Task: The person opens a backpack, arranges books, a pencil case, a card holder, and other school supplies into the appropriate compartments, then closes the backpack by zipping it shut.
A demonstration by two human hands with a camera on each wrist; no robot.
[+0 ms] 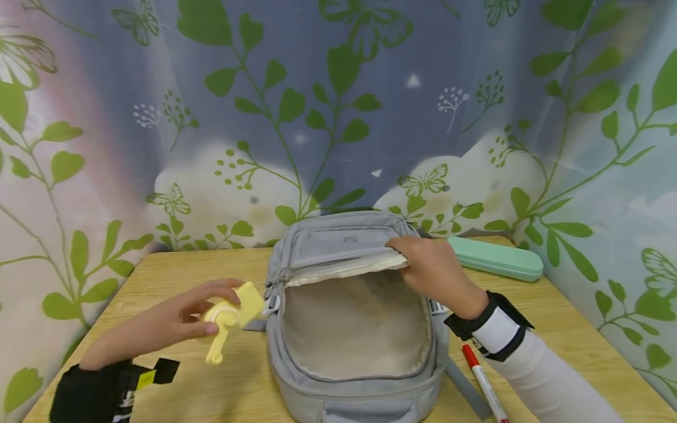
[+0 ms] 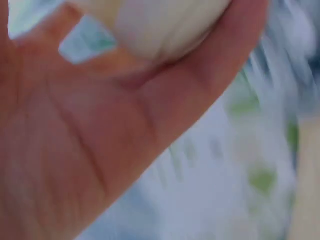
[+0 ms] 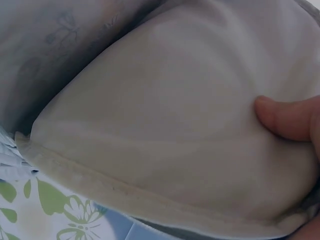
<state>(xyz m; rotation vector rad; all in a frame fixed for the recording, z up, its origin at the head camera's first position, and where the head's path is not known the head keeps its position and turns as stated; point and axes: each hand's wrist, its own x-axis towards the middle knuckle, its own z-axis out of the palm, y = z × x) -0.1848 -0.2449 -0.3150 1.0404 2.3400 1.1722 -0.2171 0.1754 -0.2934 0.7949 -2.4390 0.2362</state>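
Toward the left of the table (image 1: 174, 264), the left hand (image 1: 193, 311) has its fingers and thumb curled round a yellow object (image 1: 228, 319) with a lever-like arm pointing to the near side; this grip is narrow and takes hold at the rounded part, so a smooth surface could let the object turn or slip; it is held just left of the grey backpack (image 1: 354, 389), and from the head view I cannot tell whether its block-shaped end touches the buckle (image 1: 272, 304) there; if that end or the lever caught on the buckle, the object could be twisted out of the fingers; in the middle, the backpack lies with its compartment gaping and its flap (image 1: 344, 268) raised; the right hand (image 1: 436, 273) pinches the far right part of the flap's edge, thumb against the pale lining; should that grip loosen, the soft flap could sag over the mouth and block the way in; a hard pull instead might drag the whole bag; near right, a red-capped marker (image 1: 482, 376) lies just beside a grey strap (image 1: 468, 389), where the right sleeve could brush it and set it rolling; far right, a green case (image 1: 497, 258) rests clear of immediate risk, though a wide elbow swing could nudge it.
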